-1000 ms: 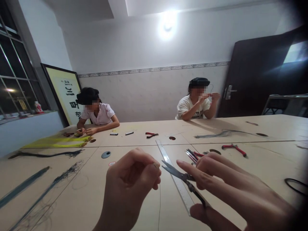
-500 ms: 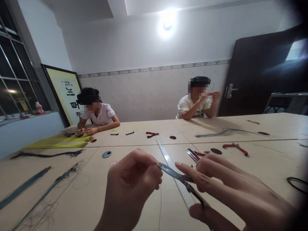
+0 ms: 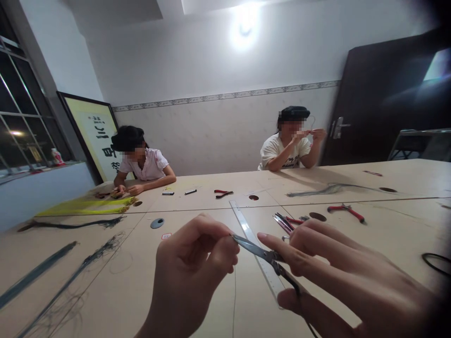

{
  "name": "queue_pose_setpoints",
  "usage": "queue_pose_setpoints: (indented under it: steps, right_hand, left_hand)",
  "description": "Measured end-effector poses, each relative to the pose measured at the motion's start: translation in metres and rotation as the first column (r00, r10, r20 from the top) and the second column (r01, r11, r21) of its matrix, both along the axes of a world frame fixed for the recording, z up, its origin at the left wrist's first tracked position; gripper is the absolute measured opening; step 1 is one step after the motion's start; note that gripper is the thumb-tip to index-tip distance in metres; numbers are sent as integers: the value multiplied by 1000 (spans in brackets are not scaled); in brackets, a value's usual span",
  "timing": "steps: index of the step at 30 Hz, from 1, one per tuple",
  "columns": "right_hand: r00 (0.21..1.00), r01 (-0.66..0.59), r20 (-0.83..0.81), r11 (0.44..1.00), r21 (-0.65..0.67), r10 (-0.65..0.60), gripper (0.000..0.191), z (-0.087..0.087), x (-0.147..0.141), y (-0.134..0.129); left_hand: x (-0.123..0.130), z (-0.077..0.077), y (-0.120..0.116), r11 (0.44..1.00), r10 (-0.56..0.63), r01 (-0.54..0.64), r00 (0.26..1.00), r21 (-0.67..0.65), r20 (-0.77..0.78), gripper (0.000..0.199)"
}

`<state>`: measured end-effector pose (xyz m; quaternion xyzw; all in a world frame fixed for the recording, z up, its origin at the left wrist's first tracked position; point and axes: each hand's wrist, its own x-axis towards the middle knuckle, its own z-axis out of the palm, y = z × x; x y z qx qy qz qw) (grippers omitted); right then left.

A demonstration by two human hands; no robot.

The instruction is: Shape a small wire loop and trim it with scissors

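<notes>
Now the left grip (image 3: 197, 270) pinches something too tiny to tell (image 3: 231, 235), a thin strand (image 3: 234, 295) below it; the right grip (image 3: 333, 272) holds scissors (image 3: 266, 254), tips meeting the left. Beneath lies a ruler (image 3: 243, 222); beyond the right grip, red-handled pliers (image 3: 347, 207) on the bench (image 3: 123, 300).

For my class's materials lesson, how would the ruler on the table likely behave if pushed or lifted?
The ruler would probably slide, not roll: it lies flat. It looks thin, so likely light. Its straight edges suggest it may be fairly stiff.
</notes>
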<state>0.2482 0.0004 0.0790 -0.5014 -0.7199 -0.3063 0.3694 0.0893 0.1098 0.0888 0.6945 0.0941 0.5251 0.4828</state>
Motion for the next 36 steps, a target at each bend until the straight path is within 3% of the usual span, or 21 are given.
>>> queue_pose_setpoints:
  steps: [12, 36]
  right_hand:
    - [995, -28, 96, 990, -141, 41, 42, 1, 12, -5]
    - [996, -34, 80, 991, -130, 45, 45, -2, 12, -6]
  left_hand:
    - [2, 1, -2, 1000, 12, -12, 1000, -23, 3, 27]
    - [0, 3, -3, 998, 51, -49, 997, 34, -53, 24]
